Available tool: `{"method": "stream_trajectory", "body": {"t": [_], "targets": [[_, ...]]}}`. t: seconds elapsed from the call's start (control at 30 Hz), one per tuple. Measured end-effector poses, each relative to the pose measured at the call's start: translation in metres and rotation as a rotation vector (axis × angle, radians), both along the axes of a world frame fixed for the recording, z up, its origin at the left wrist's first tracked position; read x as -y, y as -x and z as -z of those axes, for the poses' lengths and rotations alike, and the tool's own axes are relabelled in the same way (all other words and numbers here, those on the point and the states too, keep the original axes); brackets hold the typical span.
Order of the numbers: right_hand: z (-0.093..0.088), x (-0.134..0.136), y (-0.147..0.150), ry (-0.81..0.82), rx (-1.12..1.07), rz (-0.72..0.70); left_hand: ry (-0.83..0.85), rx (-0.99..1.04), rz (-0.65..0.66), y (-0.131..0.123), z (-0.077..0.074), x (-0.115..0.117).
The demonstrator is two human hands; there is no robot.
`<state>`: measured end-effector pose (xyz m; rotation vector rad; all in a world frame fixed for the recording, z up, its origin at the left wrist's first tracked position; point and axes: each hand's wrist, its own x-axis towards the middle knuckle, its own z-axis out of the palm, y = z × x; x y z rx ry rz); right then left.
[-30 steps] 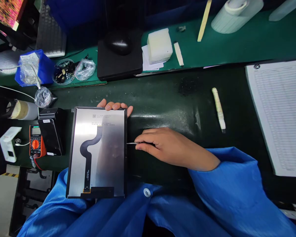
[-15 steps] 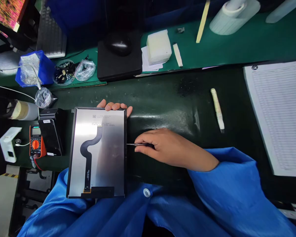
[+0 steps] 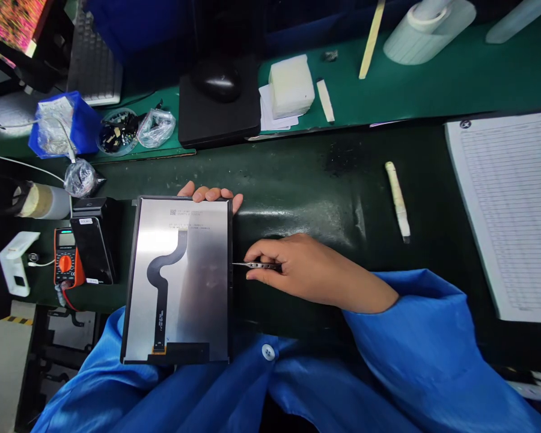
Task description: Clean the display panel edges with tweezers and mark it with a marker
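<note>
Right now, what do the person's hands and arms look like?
The right hand is bare: no glove, ring or watch shows. Its loose, slightly shiny blue sleeve is wrinkled and stops short of the wrist. Of the left hand, only bare fingers show; the rest is hidden.

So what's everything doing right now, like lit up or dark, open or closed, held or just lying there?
Screen panel: held by the left hand, metal back up
Ribbon cable: curved along that back
Tweezers: pinched in the right hand, tip at the panel's edge, touching unclear
Monitor: lit, colourful
Orange meter: on or off unclear
Blue box: open
Mouse: not held
Notepad: lined page showing
</note>
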<state>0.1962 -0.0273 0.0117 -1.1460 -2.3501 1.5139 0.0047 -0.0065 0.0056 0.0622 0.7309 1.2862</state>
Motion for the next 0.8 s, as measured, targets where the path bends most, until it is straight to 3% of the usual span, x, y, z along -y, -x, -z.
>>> {"method": "stream_trajectory", "body": {"t": [0.23,0.53,0.8], "targets": [[0.0051,-0.0006,-0.0008,-0.114,-0.051,-0.038,0.022,-0.028,-0.026,0.0007,-0.0009,-0.0027],[0.0039,0.0007,-0.0002,-0.042,-0.072,-0.022,0.031,-0.085,-0.038,-0.0017,-0.0039,-0.0023],[0.0036,0.0004,-0.0004,-0.038,-0.041,-0.033,0.065,0.015,-0.07,0.0004,-0.0024,-0.0032]]}}
